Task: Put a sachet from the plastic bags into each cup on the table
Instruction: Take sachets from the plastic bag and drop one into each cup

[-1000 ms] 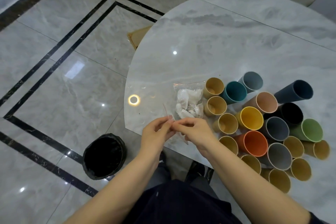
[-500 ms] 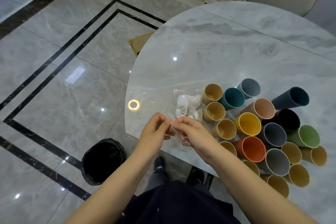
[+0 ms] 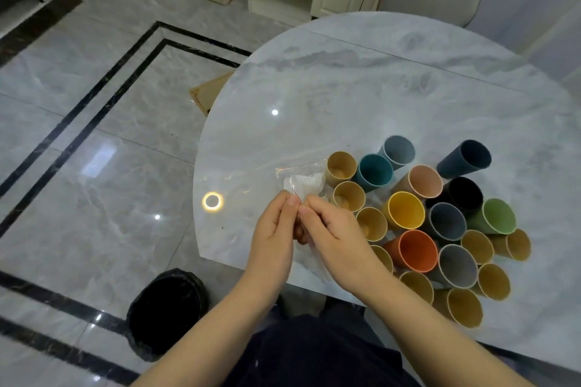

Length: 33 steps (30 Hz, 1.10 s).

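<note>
Fingers (image 3: 294, 201) on crinkly clear bag (image 3: 301, 181)

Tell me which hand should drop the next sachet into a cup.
Probably the right hand: it sits on the side of the cups, nearest the tan ones. The left hand, on the far side, could keep pinching the plastic bag that both now hold.

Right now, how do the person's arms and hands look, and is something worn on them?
Both forearms are bare as far as the picture shows; no sleeve is visible. The left hand and the right hand wear no gloves. I see no ring, watch or bracelet. The fingernails look short and unpainted.
</note>
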Tool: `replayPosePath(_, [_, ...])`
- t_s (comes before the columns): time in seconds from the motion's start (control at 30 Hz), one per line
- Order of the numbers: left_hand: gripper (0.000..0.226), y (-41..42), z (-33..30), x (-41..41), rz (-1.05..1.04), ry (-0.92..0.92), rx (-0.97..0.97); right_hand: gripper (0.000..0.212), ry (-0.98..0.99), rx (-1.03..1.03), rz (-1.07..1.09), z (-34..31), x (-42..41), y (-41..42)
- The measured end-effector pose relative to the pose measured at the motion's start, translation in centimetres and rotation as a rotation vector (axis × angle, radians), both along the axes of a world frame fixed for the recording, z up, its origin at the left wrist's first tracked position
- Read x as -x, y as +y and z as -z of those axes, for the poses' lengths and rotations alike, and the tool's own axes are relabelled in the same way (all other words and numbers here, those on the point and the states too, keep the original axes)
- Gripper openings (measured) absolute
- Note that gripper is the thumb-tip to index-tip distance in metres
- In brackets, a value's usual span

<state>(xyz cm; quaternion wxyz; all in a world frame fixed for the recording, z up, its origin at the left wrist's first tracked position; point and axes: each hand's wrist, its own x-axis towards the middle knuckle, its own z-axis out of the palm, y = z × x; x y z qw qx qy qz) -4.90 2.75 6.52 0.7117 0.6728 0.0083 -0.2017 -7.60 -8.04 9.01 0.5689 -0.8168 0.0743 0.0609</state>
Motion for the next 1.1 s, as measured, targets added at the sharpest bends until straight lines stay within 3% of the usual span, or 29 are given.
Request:
replayPosePath(0.4, [0.028,-5.8,-1.5,0.0,-0.120,0.005,0.013,0.027,-0.028,-0.152,0.298,-0.4,0.1,-3.2])
replayPosePath(0.5, [0.035,-6.5,-2.0,-0.6,-0.169,0.039,0.071,0.034,0.014,-0.326,0.420,-0.9,-0.7,-5.7])
replayPosePath(0.57, [0.036,-6.9,-2.3,-1.1,-0.163,-0.026,0.046,0.035,0.004,-0.231,0.397,-1.2,-1.3,-7.4])
replayPosePath(0.7, [0.039,-6.9,-2.5,-2.7,-0.078,-0.124,-0.042,0.026,-0.073,0.238,0.215,-2.5,-2.0,-11.1])
replayPosePath(0.8, [0.038,-5.8,-2.8,-4.0,0.070,-0.133,-0.104,0.024,-0.107,0.403,0.107,-3.8,-2.6,-13.4])
replayPosePath(0.9, [0.037,-4.8,-4.3,-5.0,0.206,-0.218,-0.308,0.019,-0.139,0.543,0.058,-4.6,-3.4,-14.4])
replayPosePath(1.0, [0.032,-3.9,-5.8,-5.7,0.216,-0.367,-0.518,0.016,-0.209,0.632,0.039,-5.5,-4.0,-14.2])
replayPosePath(1.07, [0.033,-3.1,-6.5,-6.3,0.251,-0.296,-0.423,0.017,-0.240,0.573,0.038,-6.2,-4.2,-13.7])
replayPosePath(1.1, [0.033,-2.8,-6.5,-6.5,0.252,-0.172,-0.246,0.019,-0.238,0.528,0.039,-6.5,-4.3,-13.4])
